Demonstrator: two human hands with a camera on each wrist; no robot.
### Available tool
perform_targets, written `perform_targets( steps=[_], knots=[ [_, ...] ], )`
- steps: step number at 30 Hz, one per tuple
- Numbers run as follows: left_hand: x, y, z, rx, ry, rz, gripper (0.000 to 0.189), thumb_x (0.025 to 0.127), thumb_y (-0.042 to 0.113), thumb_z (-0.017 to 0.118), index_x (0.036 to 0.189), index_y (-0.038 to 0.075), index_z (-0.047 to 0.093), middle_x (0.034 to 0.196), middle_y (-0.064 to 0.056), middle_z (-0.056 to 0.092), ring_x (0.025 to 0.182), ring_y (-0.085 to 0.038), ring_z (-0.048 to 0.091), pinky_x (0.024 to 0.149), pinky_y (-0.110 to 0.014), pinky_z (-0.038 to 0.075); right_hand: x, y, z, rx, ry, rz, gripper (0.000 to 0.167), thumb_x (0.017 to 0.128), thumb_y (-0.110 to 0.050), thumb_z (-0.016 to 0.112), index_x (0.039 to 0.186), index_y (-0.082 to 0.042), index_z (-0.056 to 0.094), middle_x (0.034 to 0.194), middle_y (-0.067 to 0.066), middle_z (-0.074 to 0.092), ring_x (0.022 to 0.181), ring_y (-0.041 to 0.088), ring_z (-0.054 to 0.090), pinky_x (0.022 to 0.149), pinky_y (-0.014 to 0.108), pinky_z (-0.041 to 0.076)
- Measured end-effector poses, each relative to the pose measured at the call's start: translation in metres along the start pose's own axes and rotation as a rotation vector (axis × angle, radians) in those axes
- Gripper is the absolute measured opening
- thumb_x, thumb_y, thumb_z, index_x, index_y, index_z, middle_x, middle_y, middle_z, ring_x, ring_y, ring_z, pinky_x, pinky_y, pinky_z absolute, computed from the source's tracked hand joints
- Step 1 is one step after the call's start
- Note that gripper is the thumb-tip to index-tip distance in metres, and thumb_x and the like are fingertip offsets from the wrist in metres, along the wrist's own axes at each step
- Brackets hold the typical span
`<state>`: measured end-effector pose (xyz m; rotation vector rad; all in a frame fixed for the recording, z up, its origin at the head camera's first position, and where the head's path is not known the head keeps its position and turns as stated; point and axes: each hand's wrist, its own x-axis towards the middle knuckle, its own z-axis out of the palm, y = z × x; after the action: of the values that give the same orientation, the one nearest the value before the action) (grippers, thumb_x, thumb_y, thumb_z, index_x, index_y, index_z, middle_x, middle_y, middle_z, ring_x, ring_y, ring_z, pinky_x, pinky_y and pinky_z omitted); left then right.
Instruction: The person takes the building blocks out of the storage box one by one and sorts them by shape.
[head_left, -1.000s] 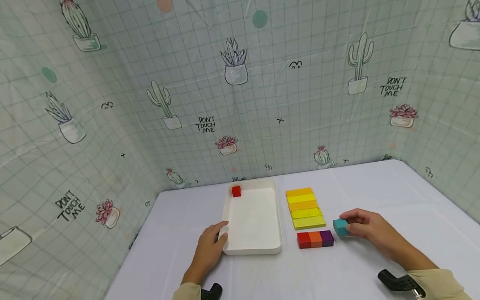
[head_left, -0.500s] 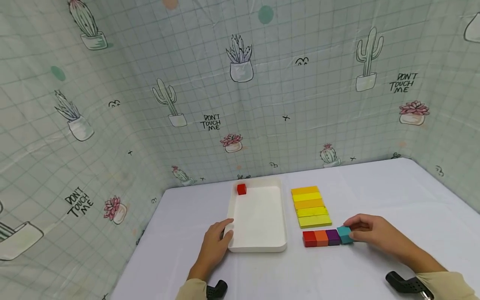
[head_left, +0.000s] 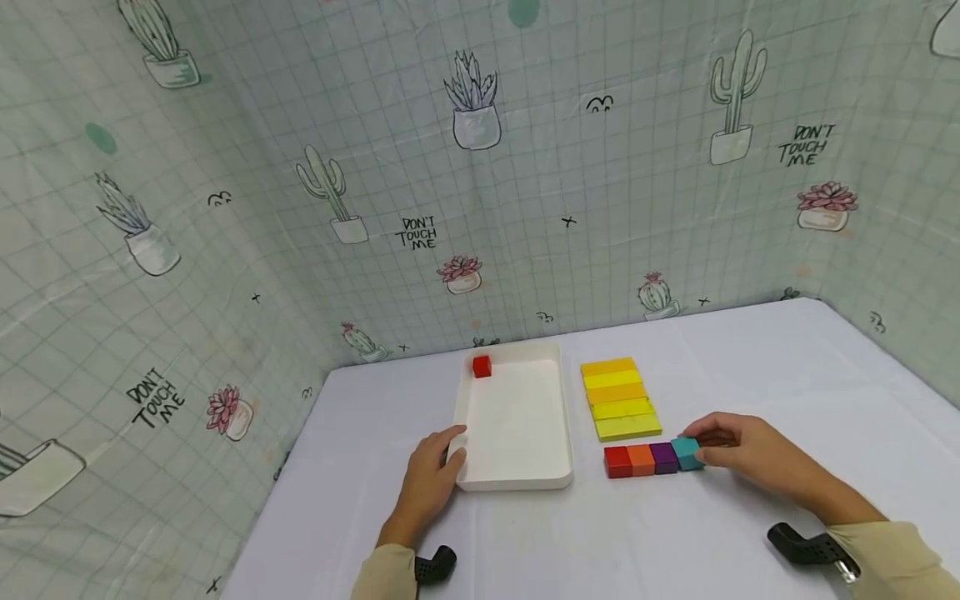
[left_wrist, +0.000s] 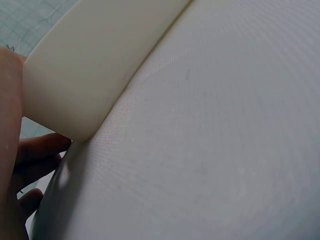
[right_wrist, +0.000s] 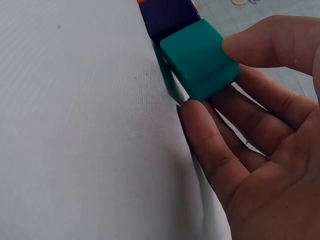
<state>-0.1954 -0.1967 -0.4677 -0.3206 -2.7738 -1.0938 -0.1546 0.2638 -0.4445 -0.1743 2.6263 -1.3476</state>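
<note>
My right hand (head_left: 757, 454) pinches a teal cube (head_left: 686, 453) between thumb and fingers. The cube stands at the right end of a short row, right beside a purple cube (head_left: 663, 459), and is turned slightly out of line. Left of the purple one come an orange cube (head_left: 641, 461) and a red cube (head_left: 618, 462). In the right wrist view, the teal cube (right_wrist: 200, 60) meets the purple one near a corner. My left hand (head_left: 431, 471) rests at the left rim of a white tray (head_left: 517, 484), thumb and index fingertips at the edge.
Another red cube (head_left: 482, 367) sits in the tray's far left corner. Several yellow and orange-yellow flat blocks (head_left: 618, 400) lie side by side behind the cube row. A patterned cloth (head_left: 510, 217) hangs behind the white-covered table (head_left: 570, 550).
My right hand has brought the teal cube leftward, from a small gap to right against the purple cube. My left hand has stayed at the tray. The head view has shifted slightly.
</note>
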Motion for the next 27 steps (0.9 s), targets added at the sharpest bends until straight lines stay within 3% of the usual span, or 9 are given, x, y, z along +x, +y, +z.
perform_targets(
  steps=[8, 19, 27],
  knots=[
    [0.0004, 0.0008, -0.0005, 0.013, -0.014, -0.005, 0.039, 0.099, 0.022, 0.057, 0.137, 0.016, 0.061, 0.129, -0.01, 0.063, 0.124, -0.03, 0.054, 0.104, -0.054, 0.042, -0.0015, -0.0013, 0.0001, 0.021, -0.017, -0.03, 0.033, 0.093, -0.018, 0.069, 0.122, -0.004, 0.065, 0.12, 0.012, 0.068, 0.105, 0.025, 0.064, 0.081, 0.038, 0.054],
    [0.0042, -0.0012, -0.0012, 0.006, -0.009, 0.033, 0.038, 0.099, 0.021, 0.058, 0.136, 0.015, 0.062, 0.128, -0.01, 0.063, 0.124, -0.031, 0.054, 0.104, -0.054, 0.041, 0.0012, -0.0056, 0.0007, -0.041, -0.012, -0.039, 0.031, 0.091, -0.014, 0.066, 0.121, -0.007, 0.066, 0.121, 0.013, 0.066, 0.101, 0.027, 0.06, 0.073, 0.032, 0.053],
    [0.0034, -0.0003, -0.0012, 0.01, -0.022, 0.007, 0.039, 0.099, 0.021, 0.057, 0.137, 0.016, 0.062, 0.132, -0.01, 0.062, 0.126, -0.031, 0.053, 0.107, -0.054, 0.039, -0.0004, -0.0044, 0.0017, -0.066, -0.022, -0.059, 0.032, 0.091, -0.011, 0.066, 0.123, -0.006, 0.065, 0.122, 0.013, 0.065, 0.099, 0.025, 0.06, 0.072, 0.029, 0.053]
  ],
)
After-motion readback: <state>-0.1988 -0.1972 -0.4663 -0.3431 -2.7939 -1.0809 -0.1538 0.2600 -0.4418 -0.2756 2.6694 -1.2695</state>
